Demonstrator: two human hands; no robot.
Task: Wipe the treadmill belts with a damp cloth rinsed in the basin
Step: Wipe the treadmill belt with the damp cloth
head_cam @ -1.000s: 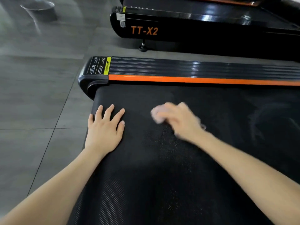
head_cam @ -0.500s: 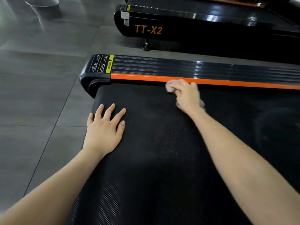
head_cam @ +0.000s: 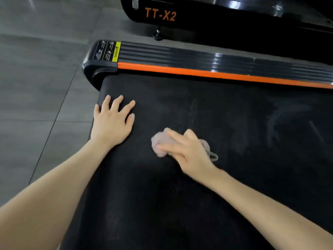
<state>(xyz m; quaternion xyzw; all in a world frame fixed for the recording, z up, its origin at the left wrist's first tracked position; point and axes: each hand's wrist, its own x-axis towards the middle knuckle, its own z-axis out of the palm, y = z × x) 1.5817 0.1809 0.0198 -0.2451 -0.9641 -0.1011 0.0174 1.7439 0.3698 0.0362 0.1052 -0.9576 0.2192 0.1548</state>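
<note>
A black treadmill belt [head_cam: 225, 177] fills most of the view. My right hand [head_cam: 187, 152] presses a crumpled pale pink cloth [head_cam: 161, 143] onto the belt near its middle, fingers closed over it; a bit of cloth sticks out behind the hand. My left hand [head_cam: 112, 121] lies flat on the belt's left end, fingers spread, holding nothing. Faint wet streaks show on the belt beyond and right of the cloth.
A ribbed black side rail with an orange strip [head_cam: 207, 73] runs along the belt's far edge. Behind it stands a second treadmill [head_cam: 216, 17] marked TT-X2. Grey tiled floor [head_cam: 39, 87] lies to the left.
My right hand has drawn the cloth back from the orange rail toward me and slightly left. The left hand has stayed flat in place. The basin has left the view.
</note>
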